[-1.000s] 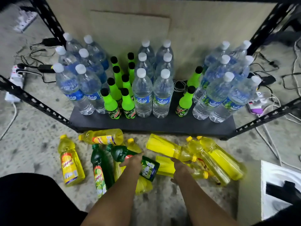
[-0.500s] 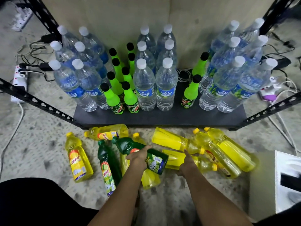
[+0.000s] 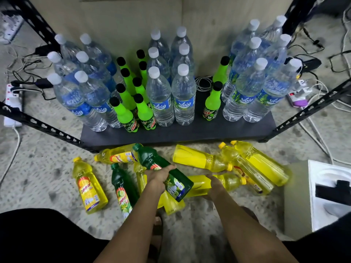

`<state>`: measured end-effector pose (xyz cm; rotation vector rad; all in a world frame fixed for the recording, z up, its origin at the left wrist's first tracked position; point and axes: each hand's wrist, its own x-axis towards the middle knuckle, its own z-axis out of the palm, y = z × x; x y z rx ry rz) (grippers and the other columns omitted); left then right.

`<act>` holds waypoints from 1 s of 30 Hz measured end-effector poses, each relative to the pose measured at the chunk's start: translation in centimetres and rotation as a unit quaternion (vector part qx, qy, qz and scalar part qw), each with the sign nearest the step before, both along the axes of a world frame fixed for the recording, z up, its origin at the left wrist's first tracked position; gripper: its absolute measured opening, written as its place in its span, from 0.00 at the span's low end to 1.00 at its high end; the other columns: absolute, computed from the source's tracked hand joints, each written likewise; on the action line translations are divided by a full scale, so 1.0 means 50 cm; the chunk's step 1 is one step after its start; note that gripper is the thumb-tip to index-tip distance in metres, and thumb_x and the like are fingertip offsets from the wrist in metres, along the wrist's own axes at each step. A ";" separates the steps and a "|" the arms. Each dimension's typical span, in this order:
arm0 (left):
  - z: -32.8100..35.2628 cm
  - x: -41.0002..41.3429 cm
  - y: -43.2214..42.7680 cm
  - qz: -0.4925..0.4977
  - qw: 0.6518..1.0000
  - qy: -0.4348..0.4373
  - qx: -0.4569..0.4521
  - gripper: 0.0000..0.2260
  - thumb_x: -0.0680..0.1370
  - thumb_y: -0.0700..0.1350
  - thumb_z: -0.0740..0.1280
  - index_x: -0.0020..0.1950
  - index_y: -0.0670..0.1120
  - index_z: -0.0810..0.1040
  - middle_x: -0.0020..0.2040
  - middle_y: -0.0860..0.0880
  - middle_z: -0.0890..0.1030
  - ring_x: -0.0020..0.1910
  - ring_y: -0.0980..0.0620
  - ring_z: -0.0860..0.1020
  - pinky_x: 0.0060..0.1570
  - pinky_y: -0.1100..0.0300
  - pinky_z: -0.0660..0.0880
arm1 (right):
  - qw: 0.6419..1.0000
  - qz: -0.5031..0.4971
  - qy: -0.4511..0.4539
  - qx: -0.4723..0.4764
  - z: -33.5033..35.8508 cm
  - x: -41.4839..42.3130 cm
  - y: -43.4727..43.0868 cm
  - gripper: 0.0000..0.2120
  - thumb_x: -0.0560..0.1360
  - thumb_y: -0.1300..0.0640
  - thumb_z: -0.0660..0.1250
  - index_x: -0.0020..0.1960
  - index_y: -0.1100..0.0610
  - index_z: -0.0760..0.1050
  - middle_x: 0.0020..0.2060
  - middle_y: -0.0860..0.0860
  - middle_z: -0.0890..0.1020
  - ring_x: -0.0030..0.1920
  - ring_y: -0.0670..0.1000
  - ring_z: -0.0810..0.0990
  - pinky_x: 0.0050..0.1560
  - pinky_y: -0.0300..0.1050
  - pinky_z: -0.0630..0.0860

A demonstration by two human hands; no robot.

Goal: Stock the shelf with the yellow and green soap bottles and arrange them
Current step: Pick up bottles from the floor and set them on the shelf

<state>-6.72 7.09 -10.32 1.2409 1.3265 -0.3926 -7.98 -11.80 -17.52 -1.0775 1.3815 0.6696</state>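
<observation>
Speckled concrete floor [image 3: 43, 168] runs under a low black shelf [image 3: 178, 132] that already carries clear water bottles [image 3: 89, 103] on its left, neon green soda bottles [image 3: 133, 103] beside them, more water in the middle and on the right, with only a bare strip along the front edge. Soap bottles lie scattered on the floor in front: a yellow one [image 3: 89, 188] farthest left, a dark green one [image 3: 123, 188] next to it, then a heap of yellow ones [image 3: 252, 168] stretching right. The left hand [image 3: 158, 177] is closed around the middle of a green soap bottle [image 3: 163, 168], lifted off the floor, cap pointing up toward the shelf and tilted left, forearm reaching straight forward. The right hand [image 3: 214, 184] is palm-down, fingers wrapped over a yellow soap bottle [image 3: 218, 184] that seems to rest on the pile; the grip looks closed, though the fingertips are hidden. The risks, as I judge them: the crowded shelf leaves little room, so a bottle pushed in could topple the narrow soda bottles like dominoes; pulling the yellow bottle from the heap could set its neighbours rolling; a one-handed mid-body hold could let a slick bottle slip.
</observation>
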 end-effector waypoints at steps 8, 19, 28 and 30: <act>0.060 -0.041 0.000 -0.138 0.983 -0.034 0.120 0.41 0.58 0.44 0.85 0.63 0.46 0.65 0.59 0.43 0.78 0.55 0.40 0.79 0.28 0.60 0.73 | 0.987 0.100 -0.092 -0.082 0.042 -0.076 -0.025 0.32 0.67 0.58 0.78 0.67 0.65 0.72 0.59 0.63 0.80 0.52 0.59 0.81 0.52 0.53 0.80; 0.282 -0.074 -0.060 -0.186 0.947 -0.192 0.180 0.51 0.55 0.50 0.85 0.73 0.46 0.64 0.63 0.41 0.78 0.61 0.38 0.77 0.57 0.42 0.79 | 0.910 0.129 -0.255 -0.299 0.329 -0.044 -0.088 0.46 0.55 0.50 0.85 0.67 0.58 0.68 0.57 0.61 0.81 0.59 0.65 0.78 0.57 0.56 0.76; 0.603 -0.067 -0.149 -0.245 0.864 -0.339 0.282 0.57 0.50 0.62 0.81 0.75 0.48 0.65 0.66 0.46 0.78 0.64 0.42 0.76 0.61 0.45 0.76 | 0.812 0.105 -0.454 -0.351 0.704 -0.025 -0.177 0.42 0.53 0.50 0.85 0.63 0.56 0.73 0.52 0.52 0.83 0.54 0.58 0.80 0.51 0.46 0.73; 0.675 -0.065 -0.171 -0.251 0.842 -0.371 0.300 0.58 0.50 0.64 0.80 0.77 0.49 0.63 0.68 0.46 0.76 0.66 0.43 0.75 0.62 0.47 0.75 | 0.785 0.091 -0.502 -0.351 0.790 -0.027 -0.198 0.40 0.53 0.51 0.86 0.61 0.55 0.74 0.44 0.47 0.80 0.45 0.52 0.78 0.44 0.40 0.69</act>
